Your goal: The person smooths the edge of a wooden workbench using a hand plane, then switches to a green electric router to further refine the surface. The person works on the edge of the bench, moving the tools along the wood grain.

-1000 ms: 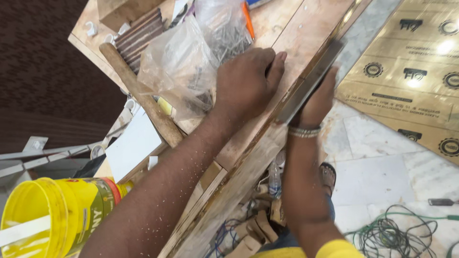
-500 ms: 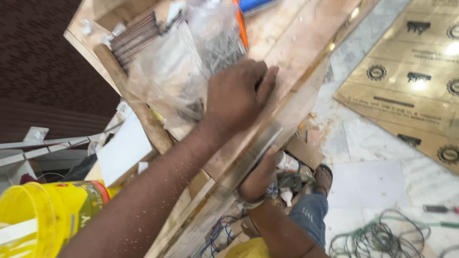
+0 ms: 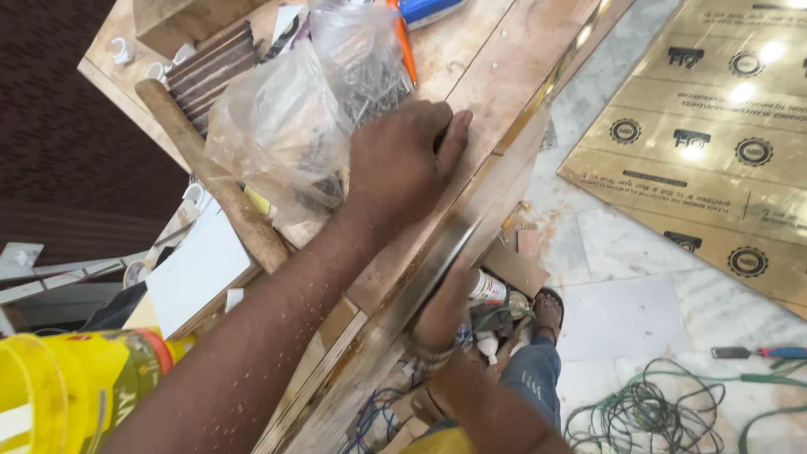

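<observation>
Head view looks down on a wooden board (image 3: 504, 76) lying on a workbench. Left hand (image 3: 403, 164) lies palm down on the board near its edge, fingers curled together and pressing on the wood; whether anything sits under them cannot be told. Just left of that hand, touching it, is a clear plastic bag (image 3: 286, 126) with nails inside, and beside the bag lies a wooden handle (image 3: 214, 181). Along the board's edge runs a shiny metal strip (image 3: 458, 244). Right hand (image 3: 445, 307) is below the edge, against the underside of the strip; its fingers are hidden behind it, so their grip cannot be told. A bracelet (image 3: 429, 357) circles that wrist. At lower left stands a yellow bucket (image 3: 59, 387). On the marble floor lie gold sheets (image 3: 698, 143), a green cable coil (image 3: 647, 412) and a sandalled foot (image 3: 548, 307).
</observation>
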